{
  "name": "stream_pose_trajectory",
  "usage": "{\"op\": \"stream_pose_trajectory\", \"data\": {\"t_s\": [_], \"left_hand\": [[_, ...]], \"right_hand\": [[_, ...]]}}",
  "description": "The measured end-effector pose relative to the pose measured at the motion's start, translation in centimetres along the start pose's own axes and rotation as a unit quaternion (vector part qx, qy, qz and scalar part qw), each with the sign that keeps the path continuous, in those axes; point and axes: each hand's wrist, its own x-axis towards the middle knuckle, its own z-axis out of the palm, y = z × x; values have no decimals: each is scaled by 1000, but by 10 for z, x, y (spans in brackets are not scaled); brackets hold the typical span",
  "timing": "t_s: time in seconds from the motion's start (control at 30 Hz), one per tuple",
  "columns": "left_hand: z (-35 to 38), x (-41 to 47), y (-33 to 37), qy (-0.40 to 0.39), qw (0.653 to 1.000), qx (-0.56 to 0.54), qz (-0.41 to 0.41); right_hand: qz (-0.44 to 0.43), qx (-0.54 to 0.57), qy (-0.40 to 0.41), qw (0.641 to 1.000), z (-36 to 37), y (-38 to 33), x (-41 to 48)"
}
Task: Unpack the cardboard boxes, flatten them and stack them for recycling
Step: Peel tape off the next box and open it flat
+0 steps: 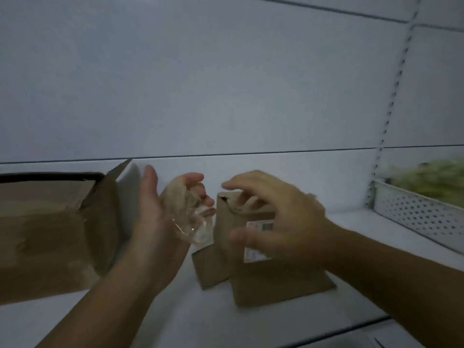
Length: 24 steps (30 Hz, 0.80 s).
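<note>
A small brown cardboard box [227, 229] with a white shipping label stands on the white shelf [175, 310], its bottom flaps splayed out flat toward me. My right hand [278, 222] hovers around its top and front with fingers spread, blurred; real grip on it cannot be told. My left hand [160, 209] is just left of the box, curled around a crumpled clear plastic bag [193, 222] that holds something pale. A larger open cardboard box [50, 234] lies on its side at the far left, one flap raised.
The shelf's white back panel rises behind everything. At the right, a perforated white metal basket [414, 214] holds blurred greenish goods. A slotted upright post [386, 126] runs up the right side. The shelf's front edge crosses the lower right.
</note>
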Motion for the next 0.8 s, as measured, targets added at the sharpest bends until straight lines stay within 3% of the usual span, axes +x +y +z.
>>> {"op": "stream_pose_trajectory", "data": {"t_s": [0.13, 0.23, 0.33, 0.47, 0.57, 0.8], "left_hand": [[56, 21, -9, -45, 997, 54, 4], [89, 41, -23, -99, 976, 189, 51], [120, 59, -35, -148, 945, 273, 102], [185, 84, -60, -197, 899, 364, 142], [247, 119, -86, -209, 884, 394, 137], [363, 223, -170, -118, 882, 409, 202]], "right_hand": [[-28, -14, 79, 996, -10, 3, -8], [16, 2, 160, 987, -57, 42, -18], [88, 40, 188, 977, -114, 87, -41], [123, 39, 148, 980, -178, 141, -64], [143, 24, 124, 982, -227, 181, -75], [219, -71, 75, 970, -328, 284, -88]]}}
